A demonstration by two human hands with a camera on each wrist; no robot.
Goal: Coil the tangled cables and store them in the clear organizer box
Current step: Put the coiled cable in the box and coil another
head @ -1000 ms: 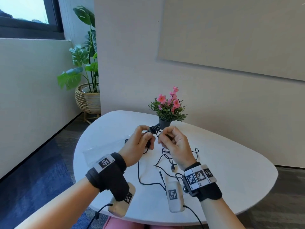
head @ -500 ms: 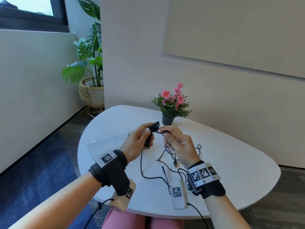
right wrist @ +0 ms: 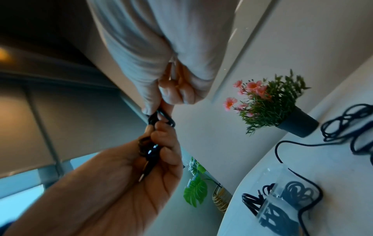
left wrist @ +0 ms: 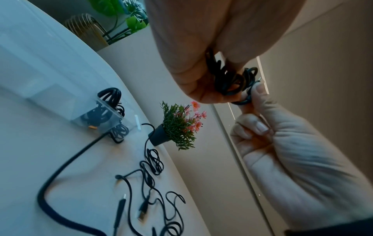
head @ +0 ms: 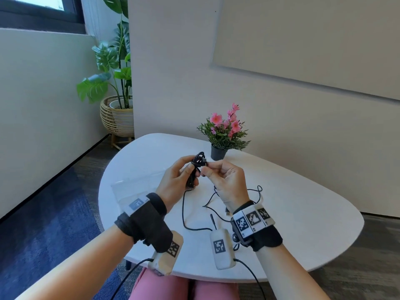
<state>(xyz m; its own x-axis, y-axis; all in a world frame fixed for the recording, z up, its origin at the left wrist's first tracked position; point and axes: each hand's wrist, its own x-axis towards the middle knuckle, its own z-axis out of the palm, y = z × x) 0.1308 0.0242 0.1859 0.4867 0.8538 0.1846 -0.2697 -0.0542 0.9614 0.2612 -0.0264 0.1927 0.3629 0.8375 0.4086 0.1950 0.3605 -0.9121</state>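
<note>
Holding a small black coil (head: 198, 164) above the worktop (head: 303, 202), the left hand (head: 175, 182) grips the bundle, fingers curled round it. Compared with a second ago, the coil looks tighter and the hands sit closer together; winding of this cable seems nearly done. Right hand (head: 225, 182) pinches the free end at the coil. The clear organizer box (left wrist: 101, 115), left of the hands, already contains coiled cable. Loose cables (head: 216, 204) lie beneath the hands. The box is faint in the head view, and the exact cable count is unclear.
</note>
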